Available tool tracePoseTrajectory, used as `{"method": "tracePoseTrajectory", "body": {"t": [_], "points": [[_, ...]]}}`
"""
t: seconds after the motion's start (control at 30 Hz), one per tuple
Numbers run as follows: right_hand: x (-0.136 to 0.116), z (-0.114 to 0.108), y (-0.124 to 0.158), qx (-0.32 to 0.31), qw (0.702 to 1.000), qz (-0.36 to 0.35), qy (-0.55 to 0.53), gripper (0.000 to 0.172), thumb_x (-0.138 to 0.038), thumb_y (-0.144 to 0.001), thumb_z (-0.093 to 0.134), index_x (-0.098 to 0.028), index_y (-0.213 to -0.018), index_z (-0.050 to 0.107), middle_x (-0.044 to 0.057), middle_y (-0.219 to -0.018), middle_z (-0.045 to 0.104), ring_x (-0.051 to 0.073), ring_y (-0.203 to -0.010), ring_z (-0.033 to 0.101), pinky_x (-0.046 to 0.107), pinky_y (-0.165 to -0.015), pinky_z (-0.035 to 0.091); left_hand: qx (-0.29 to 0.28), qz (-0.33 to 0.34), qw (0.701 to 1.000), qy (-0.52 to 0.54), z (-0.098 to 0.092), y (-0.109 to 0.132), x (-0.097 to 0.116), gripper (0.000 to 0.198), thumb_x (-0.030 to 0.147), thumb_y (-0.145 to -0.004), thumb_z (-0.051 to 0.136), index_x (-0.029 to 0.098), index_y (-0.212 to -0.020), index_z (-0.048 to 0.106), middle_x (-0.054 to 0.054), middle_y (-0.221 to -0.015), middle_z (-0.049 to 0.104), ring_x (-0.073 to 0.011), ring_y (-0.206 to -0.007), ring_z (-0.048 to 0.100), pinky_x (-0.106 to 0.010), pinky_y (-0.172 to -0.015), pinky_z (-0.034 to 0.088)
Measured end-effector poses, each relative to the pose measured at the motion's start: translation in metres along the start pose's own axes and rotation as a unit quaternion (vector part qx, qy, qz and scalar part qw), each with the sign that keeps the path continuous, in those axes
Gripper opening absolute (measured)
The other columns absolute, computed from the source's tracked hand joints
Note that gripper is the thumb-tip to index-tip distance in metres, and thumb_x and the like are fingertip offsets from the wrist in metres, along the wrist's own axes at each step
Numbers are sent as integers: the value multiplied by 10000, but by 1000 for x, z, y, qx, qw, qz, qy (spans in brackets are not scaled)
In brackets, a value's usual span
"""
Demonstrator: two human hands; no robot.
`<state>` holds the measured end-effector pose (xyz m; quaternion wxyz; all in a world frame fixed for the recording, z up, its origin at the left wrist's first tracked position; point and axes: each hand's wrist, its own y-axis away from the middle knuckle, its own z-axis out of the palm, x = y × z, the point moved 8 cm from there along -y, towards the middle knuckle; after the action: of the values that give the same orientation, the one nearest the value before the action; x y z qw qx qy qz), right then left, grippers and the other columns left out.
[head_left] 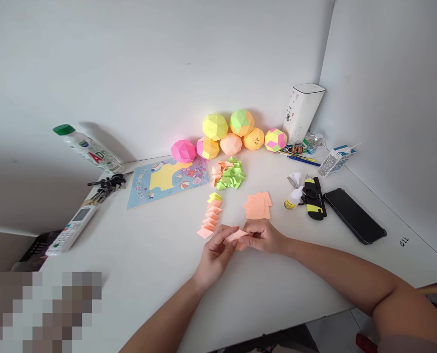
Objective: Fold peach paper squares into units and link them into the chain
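Small peach paper piece (237, 236), pinched between both hands just above the white table (159, 274), near its front middle. Left hand (214, 255) closed on the near end with thumb and fingertips. Right hand (264, 237) curled shut on the other end, knuckles up. Seemingly mid-fold on a single unit, with the crease itself hidden by fingers. Next move likely calling for squarely matched edges and a firm press along the fold, without letting the paper slip.

Just beyond the hands, a row of folded peach units (210, 218) and a loose stack of peach squares (258, 206). Farther back, a heap of green and peach folded pieces (230, 175), then seven paper balls (231, 135) against the wall.

Off to the left: picture sheet (168, 179), keys (108, 186), remote (73, 229), green-capped bottle (88, 148) leaning on the wall. Off to the right: glue bottle (294, 197), black-and-yellow tool (314, 201), dark phone (354, 215), carton (336, 159), white box (302, 113). Plain white walls, meeting in a corner at right.
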<state>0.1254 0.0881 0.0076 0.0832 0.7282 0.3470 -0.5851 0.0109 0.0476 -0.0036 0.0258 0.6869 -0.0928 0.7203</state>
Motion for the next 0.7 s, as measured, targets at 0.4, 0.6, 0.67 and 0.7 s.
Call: {"method": "tracePoseTrajectory", "body": {"t": [0.4,0.6,0.67,0.7], "points": [[2,0,-1,-4,999,21,-35,309,-390,-820,591,-130,-653,599,-6,-584,489,101,-556,442,222,-489,357,1,24,1000,6,1,-1,1,306,273,-853,560,306,-1153,615,-29,-862,509,-151,-821,508,-304,-720,460],[3,1,-2,-12,997,36,-69,311,-417,-831,577,-133,-748,672,17,-618,575,117,-591,514,238,-534,424,30,85,990,-106,-2,1,5,337,241,-835,583,292,-1168,604,-16,-794,528,-149,-781,526,-303,-708,477],[6,2,-1,-17,994,49,-93,282,-400,-828,586,-137,-774,674,24,-655,593,122,-618,534,240,-547,436,36,106,982,-154,-2,2,9,316,232,-844,567,275,-1154,613,-22,-792,550,-145,-749,539,-284,-663,476],[8,2,0,-13,993,60,-103,264,-388,-818,602,-137,-767,665,24,-669,593,120,-619,535,237,-543,435,37,110,978,-172,-1,1,11,303,228,-849,556,263,-1143,620,-26,-792,559,-145,-739,545,-274,-642,473]]}}
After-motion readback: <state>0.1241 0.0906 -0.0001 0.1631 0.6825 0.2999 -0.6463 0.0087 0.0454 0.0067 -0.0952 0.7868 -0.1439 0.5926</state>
